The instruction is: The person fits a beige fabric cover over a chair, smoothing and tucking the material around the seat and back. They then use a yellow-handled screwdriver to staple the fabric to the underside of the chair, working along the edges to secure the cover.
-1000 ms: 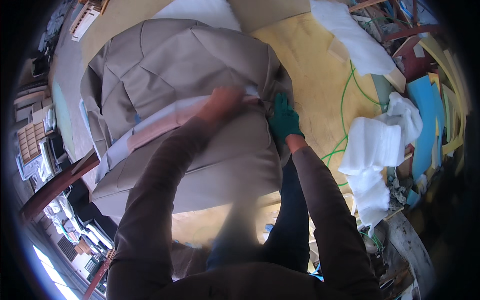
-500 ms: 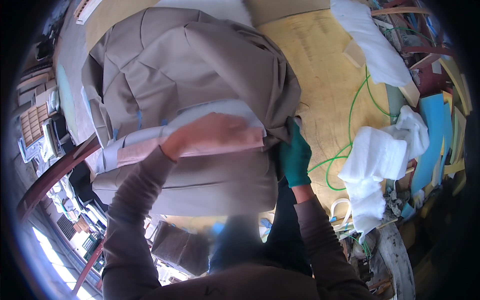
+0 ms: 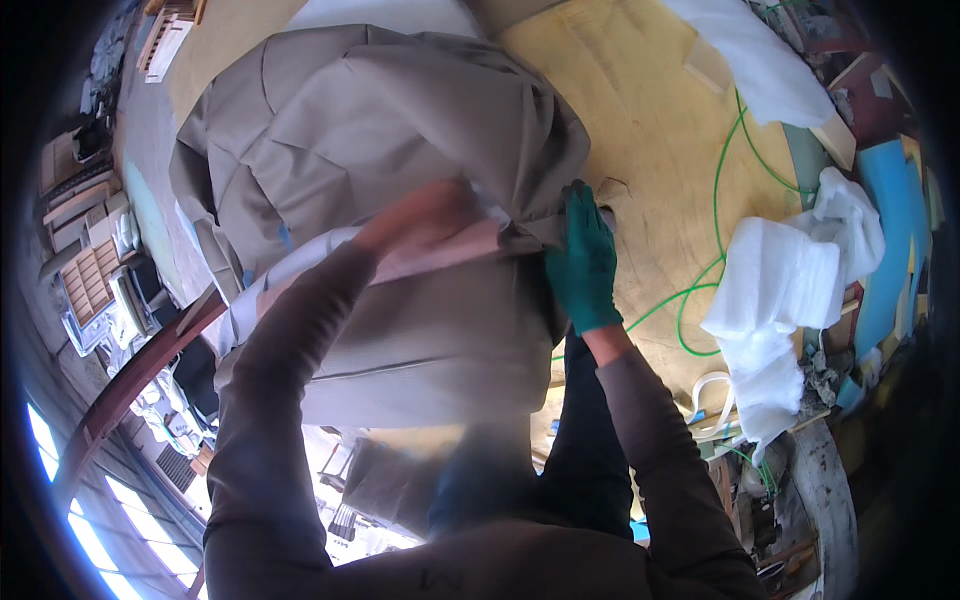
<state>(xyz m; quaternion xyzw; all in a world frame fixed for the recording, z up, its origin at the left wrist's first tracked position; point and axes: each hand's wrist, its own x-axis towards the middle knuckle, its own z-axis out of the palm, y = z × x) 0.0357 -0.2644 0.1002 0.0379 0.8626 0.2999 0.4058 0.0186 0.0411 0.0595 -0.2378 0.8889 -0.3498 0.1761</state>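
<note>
A large taupe upholstery cover [image 3: 400,130], looking like leather, lies crumpled in front of me. Its near part [image 3: 430,340] is drawn smooth over a padded block. Along the fold between runs a pinkish strip [image 3: 440,250], with white padding beside it. My bare left hand [image 3: 425,218] is over the right part of this fold, its fingers smeared by motion. At the fold's right end, my right hand [image 3: 585,262] in a green glove rests against the cover's edge, its fingers stretched out and pointing away from me. Anything under its palm is hidden.
Under the cover lies a yellowish wooden board [image 3: 640,120]. A green cord [image 3: 718,215] loops across it on the right. White wadding [image 3: 770,280] and a blue foam sheet [image 3: 890,240] lie farther right. A dark red bar [image 3: 135,375] rises at the left.
My left hand has moved right and slightly away along the fold. My right hand has gone from bent fingers at the cover's corner to stretched fingers along its edge. The view has shifted slightly.
</note>
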